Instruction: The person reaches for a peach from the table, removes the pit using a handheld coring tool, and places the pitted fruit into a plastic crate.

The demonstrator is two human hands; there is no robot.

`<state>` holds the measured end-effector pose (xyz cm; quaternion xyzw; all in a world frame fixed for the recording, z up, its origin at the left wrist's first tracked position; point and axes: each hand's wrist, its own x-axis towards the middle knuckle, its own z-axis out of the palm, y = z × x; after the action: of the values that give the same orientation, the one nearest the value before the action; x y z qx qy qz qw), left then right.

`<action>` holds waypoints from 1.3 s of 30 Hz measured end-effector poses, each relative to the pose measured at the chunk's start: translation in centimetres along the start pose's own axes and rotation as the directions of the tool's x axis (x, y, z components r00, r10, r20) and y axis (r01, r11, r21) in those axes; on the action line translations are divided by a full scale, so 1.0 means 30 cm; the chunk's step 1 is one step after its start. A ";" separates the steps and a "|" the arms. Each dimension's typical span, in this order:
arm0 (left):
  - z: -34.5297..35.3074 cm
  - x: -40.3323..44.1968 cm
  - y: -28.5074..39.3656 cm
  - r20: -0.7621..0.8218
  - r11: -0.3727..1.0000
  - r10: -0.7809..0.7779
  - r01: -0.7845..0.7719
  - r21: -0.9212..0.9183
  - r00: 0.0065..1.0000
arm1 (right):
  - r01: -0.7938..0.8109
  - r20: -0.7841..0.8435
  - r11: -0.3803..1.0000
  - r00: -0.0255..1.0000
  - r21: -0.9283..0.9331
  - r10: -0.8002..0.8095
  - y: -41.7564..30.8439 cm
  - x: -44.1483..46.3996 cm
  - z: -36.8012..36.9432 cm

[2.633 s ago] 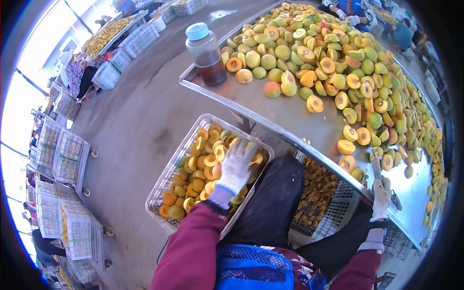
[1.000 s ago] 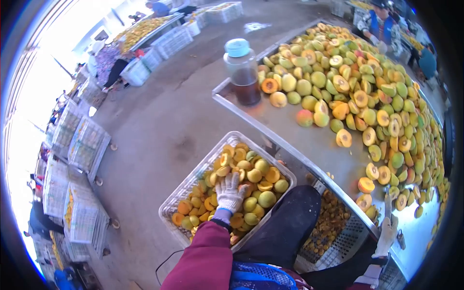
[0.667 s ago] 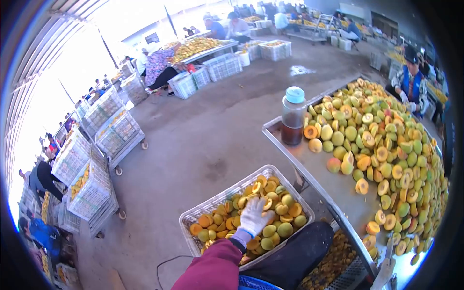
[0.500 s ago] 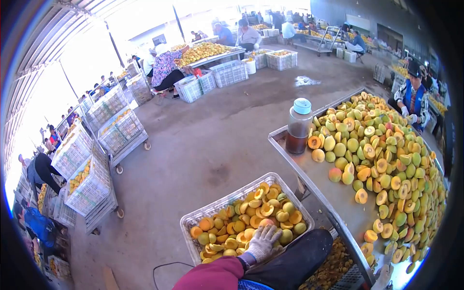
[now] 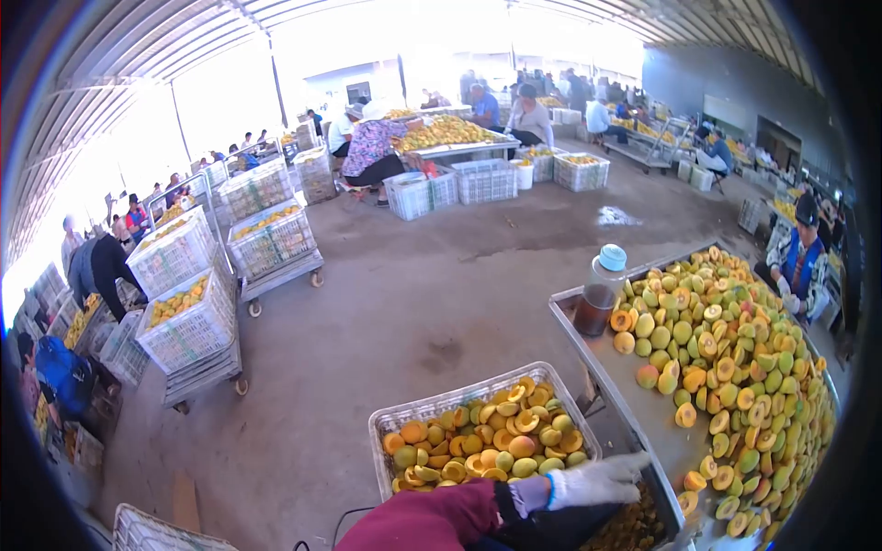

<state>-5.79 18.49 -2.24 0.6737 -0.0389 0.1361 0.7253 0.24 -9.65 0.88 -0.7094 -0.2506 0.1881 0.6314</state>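
Note:
My left hand, in a pale work glove with a blue band at the wrist, reaches out to the right from a maroon sleeve. Its fingers are stretched out and hold nothing that I can see. It is over my dark-clad leg, close to the edge of the metal table. Behind the forearm stands a white plastic crate of halved yellow-orange fruit, like peaches. A large heap of similar fruit, whole and halved, covers much of the table. My right hand does not show.
On the table's far left corner stands a bottle of dark liquid with a light-blue lid. Carts with stacked crates are at the left. A co-worker sits across the table; others work farther back. Another crate shows at bottom left.
My left hand has lifted off the fruit in the crate and moved right, towards the table edge. The whole view has shifted, with the scene now farther right and lower.

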 end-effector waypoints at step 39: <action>0.419 0.615 -0.322 0.056 0.721 -0.440 0.316 0.617 0.896 | -0.163 -0.243 0.814 0.905 0.558 0.349 0.069 -0.163 -0.030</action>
<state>15.93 8.22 -6.02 0.8695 0.0724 -0.0780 0.4824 -2.93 -13.44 -1.31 -0.5585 0.0206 0.2106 0.8021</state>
